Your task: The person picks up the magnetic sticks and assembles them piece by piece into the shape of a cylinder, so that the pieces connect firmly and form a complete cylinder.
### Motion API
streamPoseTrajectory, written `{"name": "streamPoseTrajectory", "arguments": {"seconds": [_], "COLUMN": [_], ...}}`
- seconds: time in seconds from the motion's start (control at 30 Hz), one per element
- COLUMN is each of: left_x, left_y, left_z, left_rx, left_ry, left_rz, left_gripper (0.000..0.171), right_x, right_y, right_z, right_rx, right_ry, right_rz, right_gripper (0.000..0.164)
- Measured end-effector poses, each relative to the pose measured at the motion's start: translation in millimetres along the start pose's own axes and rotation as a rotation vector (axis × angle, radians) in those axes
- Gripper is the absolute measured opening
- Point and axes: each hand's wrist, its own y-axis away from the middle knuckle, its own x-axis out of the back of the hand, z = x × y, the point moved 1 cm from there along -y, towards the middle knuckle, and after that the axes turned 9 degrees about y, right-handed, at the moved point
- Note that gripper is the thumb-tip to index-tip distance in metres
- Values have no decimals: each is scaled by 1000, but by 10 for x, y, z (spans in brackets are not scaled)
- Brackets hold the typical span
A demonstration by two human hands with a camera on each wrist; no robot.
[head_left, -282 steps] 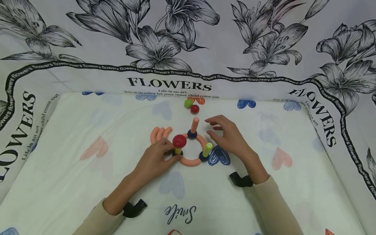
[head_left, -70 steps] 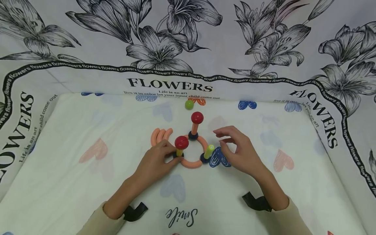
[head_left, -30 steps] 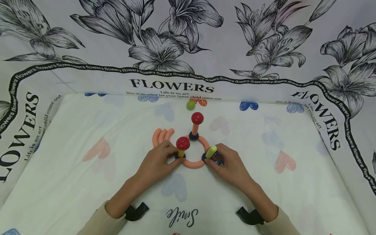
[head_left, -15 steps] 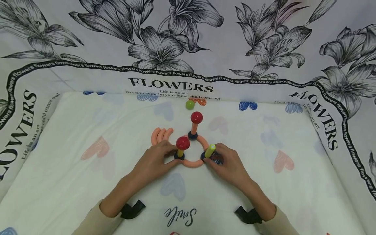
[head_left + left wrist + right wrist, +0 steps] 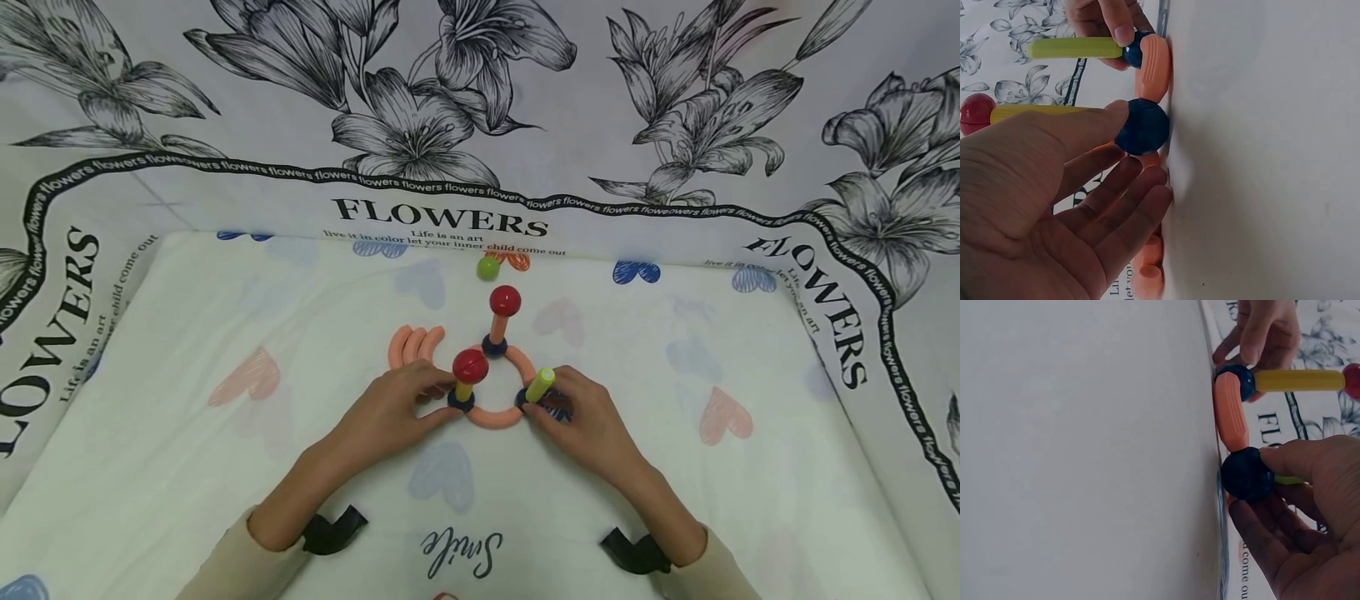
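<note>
A ring of curved orange rods [image 5: 495, 418] joined by dark blue balls lies on the cloth in the head view. My left hand [image 5: 393, 407] pinches the near-left blue ball [image 5: 1142, 127] between thumb and fingers; a yellow rod [image 5: 1300, 380] topped by a red ball [image 5: 470, 366] rises from it. With thumb and fingertips, my right hand [image 5: 588, 417] holds the right blue ball [image 5: 1247, 475], which bears a bare-ended lime-green rod [image 5: 1075, 48]. At the far blue ball [image 5: 494, 345] stands a straight orange rod [image 5: 499, 327] capped with another red ball [image 5: 505, 301].
Several loose curved orange rods [image 5: 415, 346] lie left of the ring, close to my left hand. A green ball [image 5: 488, 267] sits behind it, near the far edge of the heart-printed cloth [image 5: 322, 308]. Beyond is flower-printed fabric [image 5: 442, 92].
The red ball that lay beside the green one now tops the far orange rod. My right hand has come down to the right blue ball; my left hand stays at its ball.
</note>
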Motion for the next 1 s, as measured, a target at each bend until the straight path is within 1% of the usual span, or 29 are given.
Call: {"name": "streamPoseTrajectory", "arguments": {"seconds": [0.1,0.27,0.37,0.5,0.63,0.77,0.87,0.93,1.0], "left_x": [39,161,253,390,518,638,700,727,738], "left_y": [4,28,35,4,-72,-135,-184,-217,-248], "left_z": [15,43,40,40,79,99,79,60,30], "left_rx": [6,38,57,88,113,150,184,217,251], "left_ry": [6,78,90,53,1,-90,-168,-187,-185], "left_rz": [-11,-59,-58,-34,-4,47,75,76,65], "left_gripper": [41,39,37,38,42,44,44,46,49], "right_x": [-1,16,22,14,12,14,19,22,24], "right_y": [0,-9,-8,2,14,4,0,2,6], "right_z": [-2,-18,-21,-18,2,11,14,16,20], "right_rx": [-5,-12,-8,-20,-28,-18,-14,-14,-16], "right_ry": [4,14,21,35,30,25,25,19,13], "right_rz": [0,-4,-4,-3,-6,-9,-11,-13,-15], "right_gripper": [20,19,19,19,19,20,21,22,21]}}
